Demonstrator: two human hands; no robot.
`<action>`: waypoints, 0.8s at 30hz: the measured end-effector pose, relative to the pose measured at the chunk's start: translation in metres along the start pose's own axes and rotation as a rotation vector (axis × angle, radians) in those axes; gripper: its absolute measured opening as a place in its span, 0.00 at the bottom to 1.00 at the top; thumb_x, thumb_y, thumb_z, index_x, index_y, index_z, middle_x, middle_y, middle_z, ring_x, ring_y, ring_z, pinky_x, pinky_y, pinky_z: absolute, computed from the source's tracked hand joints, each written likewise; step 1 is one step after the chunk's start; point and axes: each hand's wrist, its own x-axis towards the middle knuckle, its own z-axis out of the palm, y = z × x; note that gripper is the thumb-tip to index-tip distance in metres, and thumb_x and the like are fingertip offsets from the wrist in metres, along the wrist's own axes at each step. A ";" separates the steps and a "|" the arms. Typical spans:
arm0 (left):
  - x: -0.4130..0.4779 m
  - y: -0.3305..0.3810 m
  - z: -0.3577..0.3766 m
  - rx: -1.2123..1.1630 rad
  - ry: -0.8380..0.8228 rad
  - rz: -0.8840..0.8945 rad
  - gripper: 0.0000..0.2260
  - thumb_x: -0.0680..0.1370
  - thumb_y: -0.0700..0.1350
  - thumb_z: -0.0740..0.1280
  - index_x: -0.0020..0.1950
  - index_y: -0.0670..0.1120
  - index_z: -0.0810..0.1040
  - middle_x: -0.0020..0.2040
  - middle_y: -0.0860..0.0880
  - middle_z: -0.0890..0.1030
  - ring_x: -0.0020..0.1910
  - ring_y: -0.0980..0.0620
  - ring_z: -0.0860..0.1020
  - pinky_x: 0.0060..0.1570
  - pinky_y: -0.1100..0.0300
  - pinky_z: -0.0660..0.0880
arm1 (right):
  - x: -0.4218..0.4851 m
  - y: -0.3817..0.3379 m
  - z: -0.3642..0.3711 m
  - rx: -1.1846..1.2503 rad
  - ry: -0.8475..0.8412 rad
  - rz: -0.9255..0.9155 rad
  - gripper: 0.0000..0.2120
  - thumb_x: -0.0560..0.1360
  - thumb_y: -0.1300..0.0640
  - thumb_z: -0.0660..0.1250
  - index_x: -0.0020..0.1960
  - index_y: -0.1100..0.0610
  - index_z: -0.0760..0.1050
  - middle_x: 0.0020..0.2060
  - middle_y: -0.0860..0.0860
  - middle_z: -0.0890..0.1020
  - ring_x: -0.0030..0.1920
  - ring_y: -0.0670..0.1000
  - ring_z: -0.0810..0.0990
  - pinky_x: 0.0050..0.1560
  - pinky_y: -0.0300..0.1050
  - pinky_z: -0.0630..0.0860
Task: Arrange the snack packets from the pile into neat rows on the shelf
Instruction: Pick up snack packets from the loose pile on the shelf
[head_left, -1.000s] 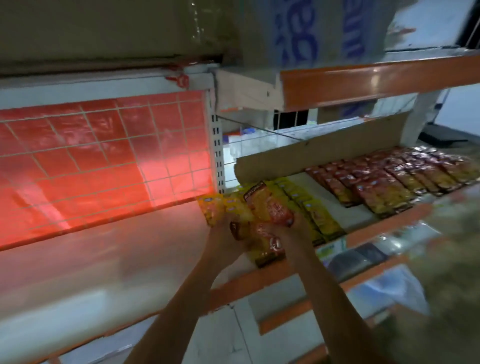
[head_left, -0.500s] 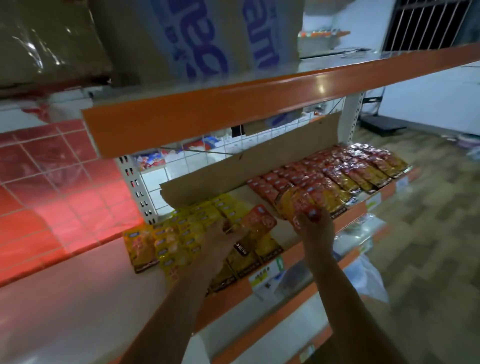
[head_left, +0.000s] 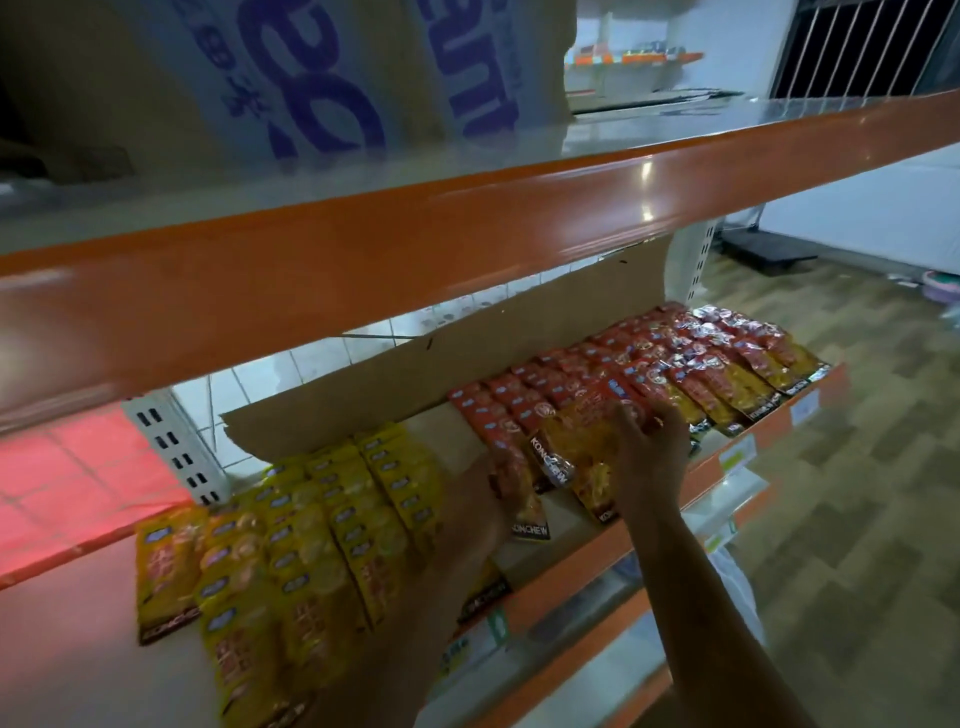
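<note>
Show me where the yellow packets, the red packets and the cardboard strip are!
yellow packets (head_left: 332, 525): head view, middle of the rows.
red packets (head_left: 675, 364): head view, middle of the rows.
cardboard strip (head_left: 467, 364): head view, its flat brown front.

The left forearm (head_left: 415, 613) covers the right end of the yellow packets (head_left: 311, 545), so the count of rows beneath it cannot be told. The left hand (head_left: 488, 499) hides the top of 1 red packet (head_left: 530, 519); whether its fingers close on it is unclear. The right hand (head_left: 649, 447) lies over the near ends of the red packets (head_left: 623, 374) right of the yellow ones. Above them, the box (head_left: 311, 78) is cut by the top edge, its blue lettering unreadable. Price tags (head_left: 735, 457) are too small to read.
</note>
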 end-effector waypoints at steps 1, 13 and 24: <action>0.002 0.002 0.006 0.019 0.023 0.001 0.10 0.75 0.45 0.68 0.56 0.52 0.77 0.36 0.62 0.75 0.40 0.55 0.78 0.38 0.67 0.72 | 0.008 0.001 0.001 -0.013 -0.022 0.010 0.14 0.74 0.58 0.70 0.56 0.63 0.74 0.40 0.52 0.78 0.35 0.44 0.74 0.33 0.35 0.72; -0.001 0.033 0.050 0.402 0.197 -0.133 0.21 0.79 0.45 0.59 0.71 0.56 0.67 0.54 0.46 0.73 0.52 0.44 0.77 0.51 0.56 0.74 | 0.074 0.026 0.018 -0.167 -0.506 -0.075 0.09 0.77 0.56 0.65 0.56 0.50 0.76 0.32 0.50 0.76 0.27 0.42 0.70 0.28 0.37 0.69; -0.001 0.056 0.049 -0.385 0.368 -0.168 0.18 0.79 0.42 0.65 0.66 0.58 0.69 0.45 0.53 0.83 0.41 0.59 0.82 0.39 0.63 0.78 | 0.065 0.037 0.038 -0.235 -0.921 -0.106 0.17 0.77 0.53 0.64 0.65 0.54 0.74 0.46 0.47 0.82 0.40 0.38 0.78 0.40 0.33 0.71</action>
